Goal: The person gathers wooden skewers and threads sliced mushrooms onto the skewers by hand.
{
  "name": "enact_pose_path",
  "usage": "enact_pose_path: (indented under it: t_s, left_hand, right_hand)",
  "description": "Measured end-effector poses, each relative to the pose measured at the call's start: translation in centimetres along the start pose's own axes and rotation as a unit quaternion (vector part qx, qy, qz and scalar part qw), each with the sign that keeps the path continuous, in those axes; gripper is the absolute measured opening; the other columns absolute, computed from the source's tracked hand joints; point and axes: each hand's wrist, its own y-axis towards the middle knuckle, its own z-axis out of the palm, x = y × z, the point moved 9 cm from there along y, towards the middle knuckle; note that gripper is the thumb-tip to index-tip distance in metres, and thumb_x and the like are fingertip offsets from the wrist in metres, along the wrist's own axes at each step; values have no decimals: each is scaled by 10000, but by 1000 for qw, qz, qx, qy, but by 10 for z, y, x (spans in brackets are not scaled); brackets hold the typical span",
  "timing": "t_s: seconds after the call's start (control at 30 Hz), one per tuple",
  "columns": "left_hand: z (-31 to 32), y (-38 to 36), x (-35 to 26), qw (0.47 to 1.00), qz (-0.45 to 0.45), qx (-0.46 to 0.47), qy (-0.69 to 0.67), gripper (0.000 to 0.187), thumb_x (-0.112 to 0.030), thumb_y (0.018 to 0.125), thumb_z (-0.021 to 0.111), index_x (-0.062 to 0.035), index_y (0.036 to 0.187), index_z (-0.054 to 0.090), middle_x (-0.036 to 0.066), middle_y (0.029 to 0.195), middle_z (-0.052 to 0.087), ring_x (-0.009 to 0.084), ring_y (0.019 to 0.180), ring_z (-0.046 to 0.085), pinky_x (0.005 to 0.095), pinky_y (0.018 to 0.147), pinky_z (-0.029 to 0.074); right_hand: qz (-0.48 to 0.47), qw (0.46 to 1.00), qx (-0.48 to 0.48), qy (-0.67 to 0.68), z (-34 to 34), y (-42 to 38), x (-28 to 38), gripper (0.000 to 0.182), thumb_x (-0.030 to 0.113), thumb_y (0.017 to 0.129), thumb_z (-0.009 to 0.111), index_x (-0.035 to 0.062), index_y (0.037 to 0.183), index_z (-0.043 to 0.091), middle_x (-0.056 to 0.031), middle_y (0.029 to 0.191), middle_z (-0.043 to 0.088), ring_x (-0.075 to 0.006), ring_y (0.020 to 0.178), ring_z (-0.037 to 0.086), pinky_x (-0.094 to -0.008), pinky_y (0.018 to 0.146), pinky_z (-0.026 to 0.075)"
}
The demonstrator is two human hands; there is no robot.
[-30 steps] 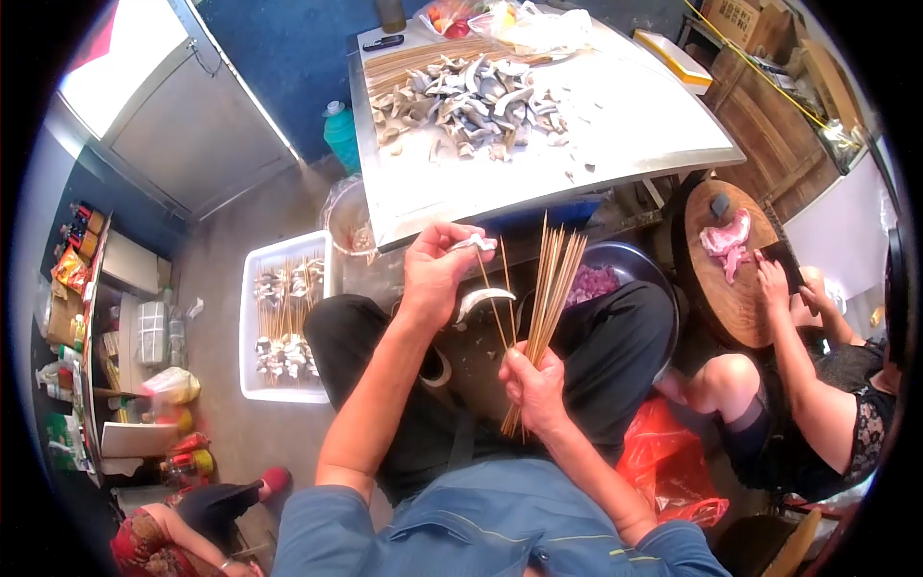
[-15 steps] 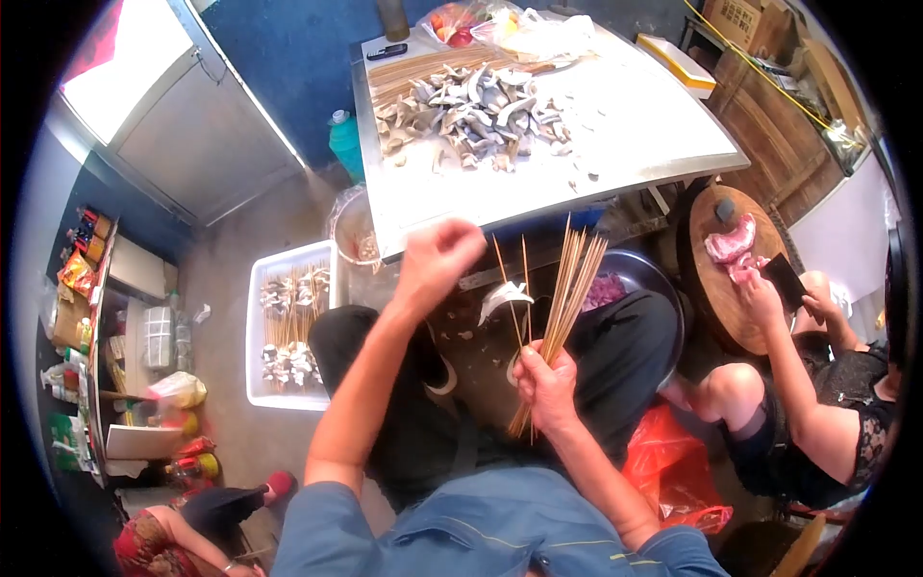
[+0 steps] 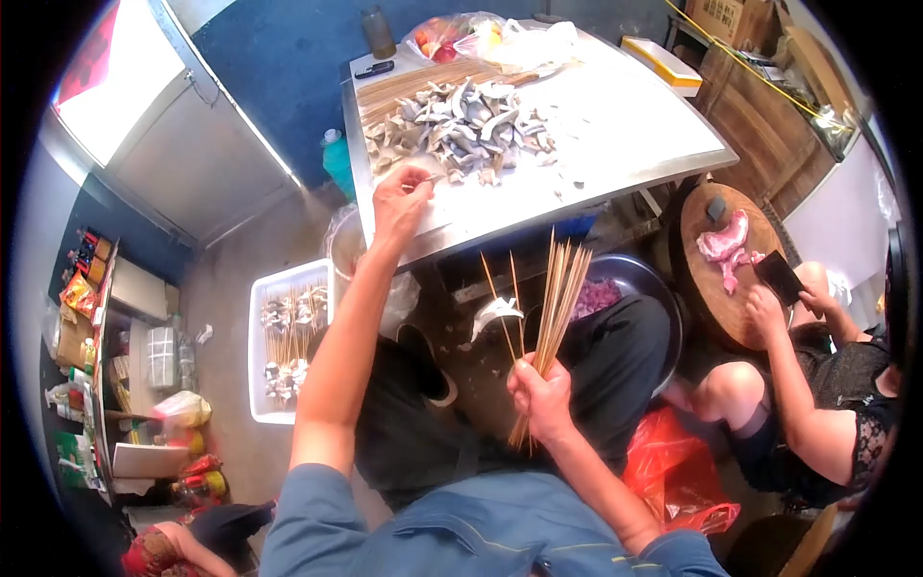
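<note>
At the far left a shelf (image 3: 82, 327) carried packets and bottles; their labels were too small to read. Right of it, on the floor, a white tray (image 3: 261, 288) held finished skewers laid with their long axes running toward and away from the person.

The left hand (image 3: 402, 200) was extended to the near left edge of the metal surface (image 3: 625, 125), its fingers (image 3: 419, 180) pinched at a small mushroom piece (image 3: 430, 177); whether the piece was fully gripped could not be told. Just beyond it lay the heap of sliced mushrooms (image 3: 466, 120), with a row of loose skewers (image 3: 423, 79) along the far side of the heap, long axis left to right. A dark phone (image 3: 373, 68) and a bag of fruit (image 3: 444, 34) lay at the far edge.

The right hand (image 3: 541, 394) was closed around a bundle of bamboo skewers (image 3: 556, 293) over the lap. The bundle's long axis ran near upright in the view, tips fanned and pointing away from the person toward the surface, butt ends projecting below the fist. One skewer on the bundle's left side carried a mushroom slice (image 3: 496, 310) partway along its length. A metal bowl (image 3: 630, 274) with purple pieces stood just behind the bundle.

At the right, another person's hand (image 3: 769, 313) rested at a round chopping block (image 3: 726, 279) bearing raw meat (image 3: 728, 242). No readable writing was visible.
</note>
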Motion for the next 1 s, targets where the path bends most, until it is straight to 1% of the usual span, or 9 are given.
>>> enact_pose_path:
  t_s: [0.03, 0.1, 0.3, 0.37, 0.63, 0.83, 0.93, 0.97, 1.0]
  left_hand:
    - [3, -13, 1, 987, -51, 13, -151, 122, -56, 833, 606, -2, 940, 626, 62, 824, 626, 148, 676, 649, 265, 581, 527]
    - [9, -41, -8, 969, -99, 46, -219, 152, -57, 865, 619, 11, 999, 598, 85, 858, 627, 170, 692, 660, 277, 602, 554]
    - [23, -97, -16, 933, -143, 66, -323, 141, -60, 865, 622, 16, 981, 595, 102, 837, 649, 166, 705, 657, 256, 646, 542]
    - [27, -106, -16, 927, -154, 77, -332, 146, -17, 846, 639, 9, 979, 586, 103, 888, 647, 189, 739, 667, 286, 677, 565]
    - [27, -117, -26, 930, -122, 80, -338, 122, -2, 847, 633, 4, 957, 583, 106, 863, 651, 183, 751, 669, 283, 680, 567]
    - [27, -124, -31, 951, -99, 101, -275, 91, 6, 853, 605, 4, 944, 604, 97, 856, 661, 152, 762, 661, 260, 711, 546]
    - [40, -131, -40, 960, -74, 215, -160, 111, 31, 824, 558, 1, 886, 646, 48, 823, 661, 90, 773, 609, 223, 722, 496]
    - [46, -138, -34, 950, -107, 280, -85, 117, 23, 820, 558, -1, 890, 648, 32, 827, 650, 84, 788, 592, 221, 736, 480]
    - [49, -137, -44, 949, -66, 301, -65, 131, 27, 812, 552, -6, 893, 650, 30, 832, 647, 83, 794, 587, 222, 737, 476]
  right_hand:
    - [2, 1000, 0, -1, 1, 0, 1, 70, 102, 905, 581, 64, 922, 524, -41, 670, 584, -54, 445, 431, -183, 387, 315]
    - [-3, 1000, 13, 2, 9, 1, 4, 74, 109, 905, 585, 66, 918, 526, -38, 670, 584, -52, 449, 433, -182, 389, 318]
    - [-11, 999, 34, -18, 18, -1, 0, 82, 118, 906, 586, 63, 918, 526, -36, 671, 586, -54, 448, 435, -185, 390, 321]
    - [-6, 999, 31, -21, 17, -2, -2, 82, 118, 905, 585, 63, 917, 525, -35, 670, 586, -54, 446, 435, -186, 390, 321]
    - [-2, 999, 27, -23, 11, -3, -5, 86, 116, 903, 585, 63, 918, 519, -37, 666, 585, -54, 440, 433, -188, 385, 321]
    - [2, 1000, 25, -13, 11, -3, -8, 93, 119, 903, 588, 63, 925, 517, -39, 666, 586, -53, 435, 427, -187, 378, 313]
    - [-6, 1000, 7, -25, 7, -2, -8, 89, 116, 905, 585, 62, 925, 518, -39, 665, 584, -51, 424, 416, -188, 368, 303]
    - [-2, 1000, 1, -14, 5, -2, -8, 86, 115, 904, 584, 62, 924, 519, -39, 666, 584, -52, 419, 413, -190, 364, 300]
    - [1, 1000, -5, -2, 3, -1, -8, 84, 114, 904, 583, 62, 923, 520, -39, 666, 584, -52, 414, 409, -192, 359, 297]
